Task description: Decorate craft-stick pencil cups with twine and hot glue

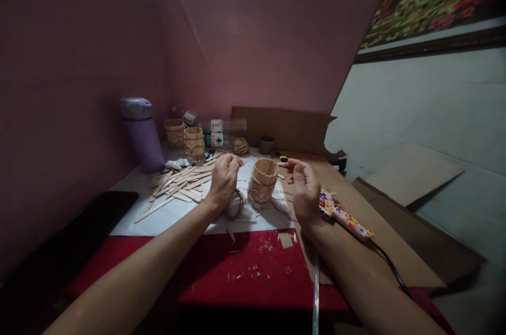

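A small cup-shaped holder (262,183) made of pale wooden sticks, with a scalloped rim, stands between my hands on white paper. To its left, my left hand (225,179) is closed, thumb and fingers pressed together; anything in them is too small to name. My right hand (304,184) is on the other side, fingers bent and pinched near the tip of a short pale strip; whether it grips that strip is unclear. A roll of brown cord (236,205) lies beside my left wrist. Behind my right wrist rests a flower-patterned glue gun (346,216) with a black cable.
Loose craft sticks (177,187) are piled at left, beside a purple bottle (144,137). Two similar wooden holders (194,145) stand behind, near a twine ball (240,145) and a small brown pot (266,144). Cardboard (379,250) covers the right side; scraps dot the red cloth (253,282).
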A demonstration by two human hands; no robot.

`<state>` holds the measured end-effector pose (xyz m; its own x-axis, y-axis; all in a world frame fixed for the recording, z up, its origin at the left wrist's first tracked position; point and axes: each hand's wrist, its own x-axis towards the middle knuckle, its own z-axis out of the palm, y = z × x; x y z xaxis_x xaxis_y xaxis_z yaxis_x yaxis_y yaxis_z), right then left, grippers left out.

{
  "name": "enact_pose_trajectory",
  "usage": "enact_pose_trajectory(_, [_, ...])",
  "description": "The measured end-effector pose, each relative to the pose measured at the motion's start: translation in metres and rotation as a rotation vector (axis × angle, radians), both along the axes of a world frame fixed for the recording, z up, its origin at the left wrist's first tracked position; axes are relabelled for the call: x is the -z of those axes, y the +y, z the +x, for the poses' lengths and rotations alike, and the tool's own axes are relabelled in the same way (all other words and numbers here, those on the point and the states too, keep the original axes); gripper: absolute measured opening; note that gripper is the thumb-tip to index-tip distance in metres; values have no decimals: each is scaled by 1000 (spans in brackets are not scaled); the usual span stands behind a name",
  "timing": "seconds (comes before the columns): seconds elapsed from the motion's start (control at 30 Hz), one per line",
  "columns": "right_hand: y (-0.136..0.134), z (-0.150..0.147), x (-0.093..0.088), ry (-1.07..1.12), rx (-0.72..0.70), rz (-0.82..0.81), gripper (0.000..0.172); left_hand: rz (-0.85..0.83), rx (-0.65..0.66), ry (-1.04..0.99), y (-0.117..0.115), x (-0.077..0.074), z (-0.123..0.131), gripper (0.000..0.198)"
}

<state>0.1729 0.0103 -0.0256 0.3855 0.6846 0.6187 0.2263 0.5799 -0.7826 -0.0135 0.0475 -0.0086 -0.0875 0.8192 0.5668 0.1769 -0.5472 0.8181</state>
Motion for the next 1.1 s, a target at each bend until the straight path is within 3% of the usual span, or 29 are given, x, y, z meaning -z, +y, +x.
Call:
enact_pose_trajectory(0.1, [7, 1, 0, 39, -28, -77, 59, -28, 79, 6, -6, 3, -1, 30])
enact_pose_trajectory(0.27, [17, 7, 2, 19, -103, -200, 78, -153, 331, 16, -13, 2, 1, 42])
enact_pose_trajectory(0.37, [18, 6, 3, 2, -148, -188, 81, -231, 422, -13, -12, 9, 6, 66])
enact_pose_trajectory(0.47, [17, 4, 4, -26, -196, -178, 82, -245, 439, -32, -7, 19, 13, 95])
enact_pose_trajectory(0.53, [16, 2, 4, -45, -217, -179, 81, -244, 448, -51, -5, 23, 18, 104])
enact_pose_trajectory(0.67, [16, 1, 4, -65, -252, -174, 79, -276, 516, -168, -6, 22, 24, 96])
enact_pose_trajectory(0.87, [15, 1, 4, -70, -252, -153, 83, -325, 542, -381, -14, -1, 12, 55])
enact_pose_trajectory(0.97, [6, -4, 5, -196, -291, -114, 91, -328, 541, -476, -19, -9, 10, 50])
enact_pose_trajectory(1.1, [-8, -14, 3, -387, -236, -23, 95, -265, 495, -491, -28, -12, 19, 50])
